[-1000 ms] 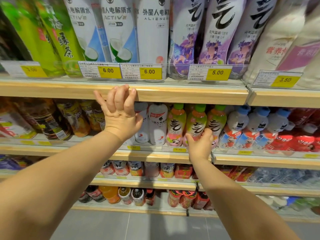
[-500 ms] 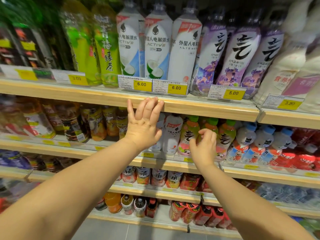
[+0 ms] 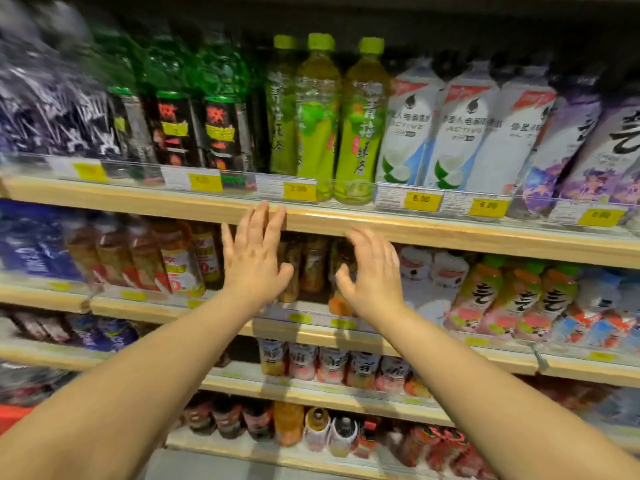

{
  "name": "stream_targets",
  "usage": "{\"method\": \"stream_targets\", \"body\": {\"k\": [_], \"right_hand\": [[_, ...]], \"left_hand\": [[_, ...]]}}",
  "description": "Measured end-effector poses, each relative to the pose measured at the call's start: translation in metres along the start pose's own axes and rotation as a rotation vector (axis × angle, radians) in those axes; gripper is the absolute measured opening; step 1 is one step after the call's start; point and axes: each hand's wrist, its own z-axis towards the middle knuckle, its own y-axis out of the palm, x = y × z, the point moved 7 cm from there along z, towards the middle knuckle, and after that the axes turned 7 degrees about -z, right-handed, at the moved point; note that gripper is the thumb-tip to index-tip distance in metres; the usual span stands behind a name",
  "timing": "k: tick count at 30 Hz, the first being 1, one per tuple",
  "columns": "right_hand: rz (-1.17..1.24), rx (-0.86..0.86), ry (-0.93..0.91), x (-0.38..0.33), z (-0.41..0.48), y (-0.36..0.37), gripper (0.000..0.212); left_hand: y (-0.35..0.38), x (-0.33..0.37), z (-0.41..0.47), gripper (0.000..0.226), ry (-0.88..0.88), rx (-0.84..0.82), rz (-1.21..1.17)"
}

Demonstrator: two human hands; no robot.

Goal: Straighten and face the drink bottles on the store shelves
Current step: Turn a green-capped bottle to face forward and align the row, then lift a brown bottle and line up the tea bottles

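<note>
Shows yellow price tags (image 3: 299,192) along clear front rails (image 3: 349,188), grey floor (image 3: 214,470) at btm, blurred red obj (image 3: 10,415) lower left.
</note>
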Motion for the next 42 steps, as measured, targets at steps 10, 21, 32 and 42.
{"method": "stream_targets", "body": {"k": [10,21,32,42], "right_hand": [[-0.459,-0.030,-0.060,-0.051,0.028,0.051,0.086],[-0.662,0.241,0.154,-0.045,0.032,0.089,0.095],[-0.703,0.376,0.110,-0.047,0.034,0.088,0.062],[-0.645,0.272,0.132,-0.053,0.034,0.081,0.062]], "left_hand": [[0.006,-0.040,-0.012,0.093,0.311,-0.048,-0.053],[0.075,-0.144,-0.038,0.079,-0.379,-0.247,-0.495],[0.091,-0.144,0.014,0.047,-0.712,-0.192,-0.602],[0.062,-0.141,0.005,0.062,-0.595,-0.084,-0.633]]}}
